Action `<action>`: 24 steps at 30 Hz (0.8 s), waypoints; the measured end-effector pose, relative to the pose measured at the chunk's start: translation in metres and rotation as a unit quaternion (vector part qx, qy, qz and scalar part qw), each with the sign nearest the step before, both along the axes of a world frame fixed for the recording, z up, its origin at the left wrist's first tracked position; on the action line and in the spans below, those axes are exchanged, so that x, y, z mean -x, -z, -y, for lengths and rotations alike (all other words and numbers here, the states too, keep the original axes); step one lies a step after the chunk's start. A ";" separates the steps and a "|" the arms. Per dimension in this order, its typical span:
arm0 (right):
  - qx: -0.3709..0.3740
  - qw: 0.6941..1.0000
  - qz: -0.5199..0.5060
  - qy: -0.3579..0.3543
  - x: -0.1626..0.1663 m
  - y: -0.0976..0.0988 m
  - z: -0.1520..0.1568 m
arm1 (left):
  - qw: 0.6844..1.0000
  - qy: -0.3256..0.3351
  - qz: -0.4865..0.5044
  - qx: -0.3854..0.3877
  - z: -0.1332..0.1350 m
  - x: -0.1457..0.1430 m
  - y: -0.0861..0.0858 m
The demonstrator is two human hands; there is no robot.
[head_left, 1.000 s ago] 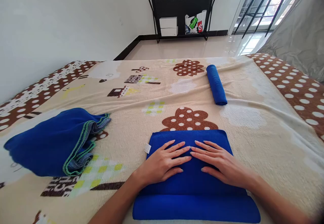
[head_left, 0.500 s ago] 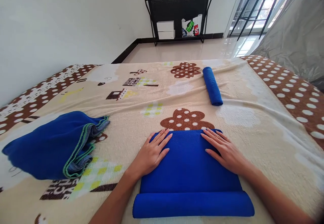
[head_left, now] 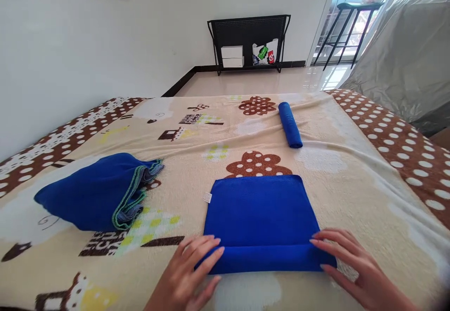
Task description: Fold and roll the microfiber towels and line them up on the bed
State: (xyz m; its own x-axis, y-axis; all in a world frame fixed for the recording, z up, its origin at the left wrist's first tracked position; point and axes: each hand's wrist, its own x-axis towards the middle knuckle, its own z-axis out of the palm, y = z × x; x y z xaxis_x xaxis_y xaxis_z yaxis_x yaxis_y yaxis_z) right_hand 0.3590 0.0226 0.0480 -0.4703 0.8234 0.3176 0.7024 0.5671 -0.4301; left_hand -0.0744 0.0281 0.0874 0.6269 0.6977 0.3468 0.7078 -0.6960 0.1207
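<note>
Patterned blanket (head_left: 355, 203) lies under the blue towel (head_left: 260, 212). Half a sec ago my hands were flat near the towel's far corners; now L hand (head_left: 191, 266) is at the L end of its near rolled part (head_left: 262, 259), R hand (head_left: 355, 262) at the R end. Prob. means smoothing's done & the roll's getting attn. Fingers parted on both, thumbs apart from them; can't tell if either's pinching. Tight blue roll (head_left: 290, 126) sits beyond the towel, to its R; bunched blue cloth (head_left: 87, 196) w/ green edging is to its L. White tag (head_left: 207, 197) on towel's L edge: print too small. Dark block letters (head_left: 100, 244) L of towel: can't get full words. Bag (head_left: 265, 52) well beyond towel: green & red patches, wording unreadable.
</note>
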 end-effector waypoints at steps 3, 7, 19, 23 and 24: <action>-0.032 0.999 0.038 0.020 -0.004 0.023 0.027 | 0.999 -0.026 -0.019 0.003 0.027 0.001 0.023; -0.058 0.996 0.055 0.032 -0.005 0.041 0.025 | 0.998 -0.055 0.008 0.023 0.026 0.003 0.044; -0.096 0.992 0.061 0.047 -0.014 0.046 0.020 | 0.998 -0.056 -0.007 0.012 0.022 0.021 0.040; -0.107 0.992 0.066 0.026 -0.016 0.041 0.022 | 0.996 -0.066 0.039 0.040 0.030 0.017 0.033; -0.103 0.992 0.068 0.018 -0.016 0.038 0.023 | 0.994 -0.069 0.053 0.060 0.032 0.016 0.030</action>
